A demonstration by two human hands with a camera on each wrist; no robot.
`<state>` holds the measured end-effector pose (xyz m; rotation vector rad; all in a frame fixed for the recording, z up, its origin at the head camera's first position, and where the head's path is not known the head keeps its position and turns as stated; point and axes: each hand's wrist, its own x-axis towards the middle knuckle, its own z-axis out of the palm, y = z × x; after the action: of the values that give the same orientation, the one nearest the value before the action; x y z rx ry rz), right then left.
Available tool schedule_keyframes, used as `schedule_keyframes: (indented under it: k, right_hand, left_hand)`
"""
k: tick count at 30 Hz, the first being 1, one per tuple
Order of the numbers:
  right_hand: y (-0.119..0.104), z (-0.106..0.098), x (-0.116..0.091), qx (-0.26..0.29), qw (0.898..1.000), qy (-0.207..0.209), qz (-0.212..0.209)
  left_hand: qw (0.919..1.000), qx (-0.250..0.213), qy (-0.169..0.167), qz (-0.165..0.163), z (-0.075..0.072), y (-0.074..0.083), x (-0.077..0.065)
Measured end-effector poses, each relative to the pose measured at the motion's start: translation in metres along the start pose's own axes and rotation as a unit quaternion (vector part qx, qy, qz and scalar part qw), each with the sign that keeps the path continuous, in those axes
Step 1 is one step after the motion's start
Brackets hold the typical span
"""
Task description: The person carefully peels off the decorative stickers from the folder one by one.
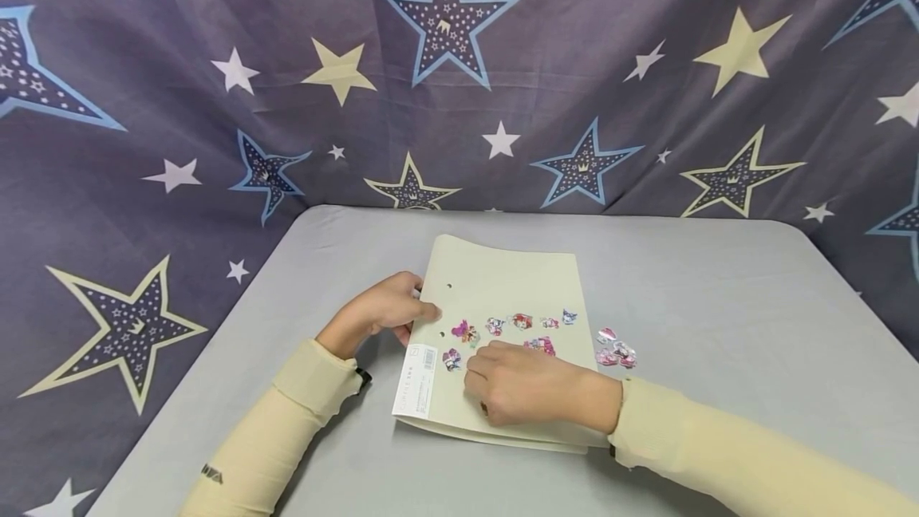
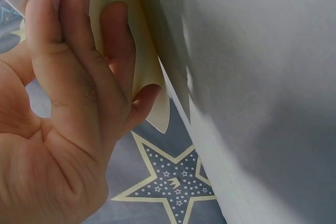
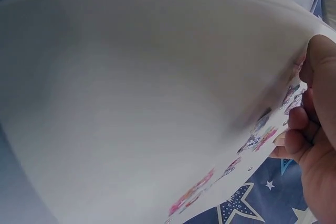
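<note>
A cream file folder (image 1: 510, 278) lies on the table, a white label strip (image 1: 416, 385) along its lower left edge. My left hand (image 1: 388, 305) grips the folder's left edge, thumb on top and the other fingers underneath. In the left wrist view, those fingers (image 2: 73, 51) lie against the cream sheet. Over the lower middle of the folder, my right hand (image 1: 531, 385) bends its fingers down, fingertips close to the surface. Several shiny cartoon stickers (image 1: 522, 321) are spread on the cover beside it. Whether the right fingertips pinch a sticker, I cannot tell.
To the right of the folder, a small pile of stickers (image 1: 616, 351) lies on the grey table (image 1: 718, 301). A dark curtain (image 1: 502, 110) with stars hangs behind and along the left. Two punched holes show near the folder's left edge.
</note>
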<state>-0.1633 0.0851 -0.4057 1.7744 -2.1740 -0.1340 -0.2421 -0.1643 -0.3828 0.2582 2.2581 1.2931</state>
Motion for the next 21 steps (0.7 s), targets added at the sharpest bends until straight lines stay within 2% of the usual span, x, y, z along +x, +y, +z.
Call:
schedule_keyframes:
  k: [5, 9, 14, 21]
  right_hand:
    - [0.001, -0.001, -0.001, 0.021, 1.0, -0.008, 0.013]
    - [0.003, -0.001, -0.004, 0.072, 0.996, -0.02, 0.039]
    - [0.009, -0.003, -0.008, 0.116, 0.991, -0.01, 0.065]
    - [0.007, -0.004, -0.006, 0.123, 0.991, -0.026, 0.038]
  left_hand:
    - [1.0, 0.0, -0.003, 0.002, 0.0, 0.001, 0.0]
    - [1.0, 0.001, -0.006, 0.001, 0.0, 0.001, 0.0]
    - [1.0, 0.001, -0.004, 0.001, 0.001, 0.001, 0.0]
    - [1.0, 0.002, 0.001, 0.003, 0.001, 0.001, -0.001]
